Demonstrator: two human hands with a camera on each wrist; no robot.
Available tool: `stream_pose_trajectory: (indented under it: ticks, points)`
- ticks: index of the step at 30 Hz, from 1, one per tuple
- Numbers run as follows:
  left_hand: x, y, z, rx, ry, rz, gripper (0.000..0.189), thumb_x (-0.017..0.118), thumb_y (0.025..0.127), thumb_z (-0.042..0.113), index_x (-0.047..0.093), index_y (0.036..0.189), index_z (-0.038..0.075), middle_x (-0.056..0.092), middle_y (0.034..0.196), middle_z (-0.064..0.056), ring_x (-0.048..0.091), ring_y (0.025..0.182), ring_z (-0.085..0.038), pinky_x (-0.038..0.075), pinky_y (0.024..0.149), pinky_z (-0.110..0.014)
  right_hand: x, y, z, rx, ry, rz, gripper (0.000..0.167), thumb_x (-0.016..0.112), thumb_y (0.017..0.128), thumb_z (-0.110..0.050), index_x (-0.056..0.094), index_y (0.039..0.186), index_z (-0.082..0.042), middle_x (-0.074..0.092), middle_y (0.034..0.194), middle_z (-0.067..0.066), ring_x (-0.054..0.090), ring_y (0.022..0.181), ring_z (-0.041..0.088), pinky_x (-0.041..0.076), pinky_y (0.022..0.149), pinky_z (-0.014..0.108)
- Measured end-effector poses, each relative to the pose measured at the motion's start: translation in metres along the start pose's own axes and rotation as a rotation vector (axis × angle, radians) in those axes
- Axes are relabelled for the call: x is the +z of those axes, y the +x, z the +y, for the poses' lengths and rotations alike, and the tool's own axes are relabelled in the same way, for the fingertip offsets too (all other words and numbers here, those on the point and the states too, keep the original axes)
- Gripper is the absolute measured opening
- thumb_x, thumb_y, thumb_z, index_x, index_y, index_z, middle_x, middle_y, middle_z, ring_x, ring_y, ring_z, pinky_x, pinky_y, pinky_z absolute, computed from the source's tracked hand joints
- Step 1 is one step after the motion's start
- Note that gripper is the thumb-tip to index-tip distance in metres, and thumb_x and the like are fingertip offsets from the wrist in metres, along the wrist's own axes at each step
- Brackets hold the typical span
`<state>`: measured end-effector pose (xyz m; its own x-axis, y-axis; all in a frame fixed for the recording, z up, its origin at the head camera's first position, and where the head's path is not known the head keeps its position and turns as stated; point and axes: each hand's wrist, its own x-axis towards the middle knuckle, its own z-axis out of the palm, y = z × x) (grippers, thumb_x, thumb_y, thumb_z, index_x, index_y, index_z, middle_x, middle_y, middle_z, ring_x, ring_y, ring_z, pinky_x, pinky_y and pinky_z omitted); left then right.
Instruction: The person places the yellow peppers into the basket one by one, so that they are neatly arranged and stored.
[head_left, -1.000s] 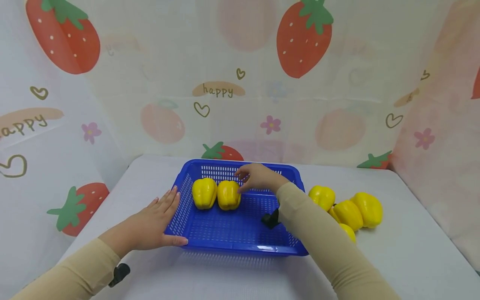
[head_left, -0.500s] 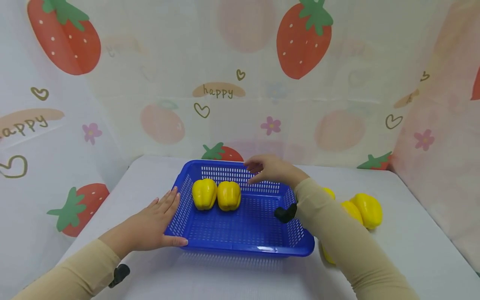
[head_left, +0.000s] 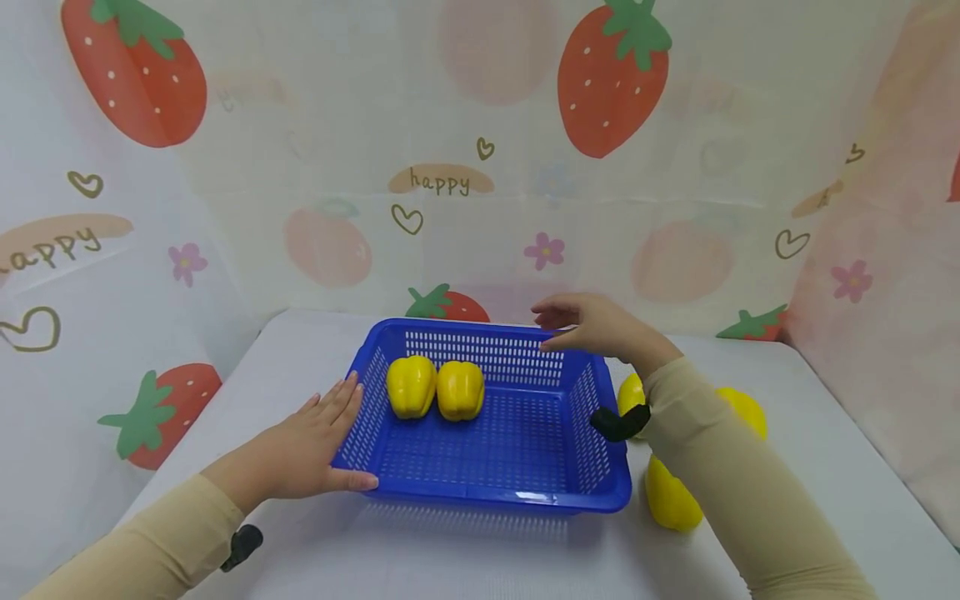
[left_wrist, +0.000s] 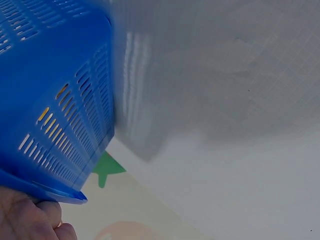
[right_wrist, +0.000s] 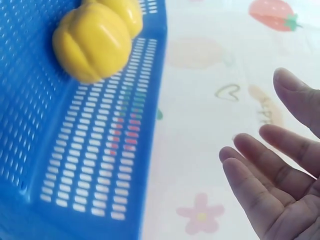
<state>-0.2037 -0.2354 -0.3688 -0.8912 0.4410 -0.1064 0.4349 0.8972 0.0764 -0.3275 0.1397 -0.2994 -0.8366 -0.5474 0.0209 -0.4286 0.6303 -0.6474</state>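
Note:
Two yellow bell peppers stand side by side in the left half of a blue plastic basket: the left bell pepper and the right bell pepper. My left hand rests with straight fingers on the left rim of the basket. In the left wrist view, its fingers show at the rim, outside the slotted wall. My right hand is raised over the basket's back right corner, holding nothing. The right wrist view shows its fingers and thumb spread apart.
Right of the basket, several more yellow bell peppers lie on the white table; a near bell pepper shows, others are partly hidden by the right sleeve. A strawberry-print cloth hangs behind and at both sides.
My right hand has moved right and up, away from the peppers in the basket, its sleeve now covering other peppers on the table. My left hand has stayed on the rim.

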Motion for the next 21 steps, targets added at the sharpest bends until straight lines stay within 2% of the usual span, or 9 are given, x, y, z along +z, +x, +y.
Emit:
stream_pose_trajectory:
  ticks: [7, 12, 21]
  points:
    - [0.002, 0.002, -0.001, -0.01, 0.008, -0.01, 0.117, 0.044, 0.069, 0.08, 0.009, 0.145, -0.001, 0.0, 0.152, -0.018, 0.005, 0.139, -0.034, 0.013, 0.108, -0.055, -0.018, -0.029, 0.014, 0.014, -0.006, 0.033, 0.057, 0.072, 0.079, -0.028, 0.05, 0.13, -0.013, 0.058, 0.121, 0.008, 0.054, 0.113, 0.029, 0.046, 0.09, 0.041]
    - [0.003, 0.003, -0.001, -0.013, 0.005, -0.016, 0.116, 0.045, 0.069, 0.079, 0.008, 0.145, 0.0, 0.0, 0.152, -0.017, 0.004, 0.139, -0.033, 0.012, 0.108, -0.055, -0.03, -0.05, 0.025, 0.019, -0.042, 0.055, 0.058, 0.071, 0.08, -0.031, 0.05, 0.129, -0.011, 0.059, 0.12, 0.01, 0.056, 0.11, 0.027, 0.047, 0.09, 0.041]
    - [0.002, 0.003, -0.002, -0.011, 0.008, -0.015, 0.116, 0.046, 0.069, 0.079, 0.008, 0.145, 0.0, 0.0, 0.152, -0.018, 0.004, 0.139, -0.034, 0.012, 0.108, -0.055, -0.041, -0.085, 0.039, 0.048, -0.044, 0.059, 0.055, 0.069, 0.082, -0.028, 0.049, 0.129, -0.006, 0.059, 0.119, 0.014, 0.058, 0.107, 0.029, 0.046, 0.09, 0.042]
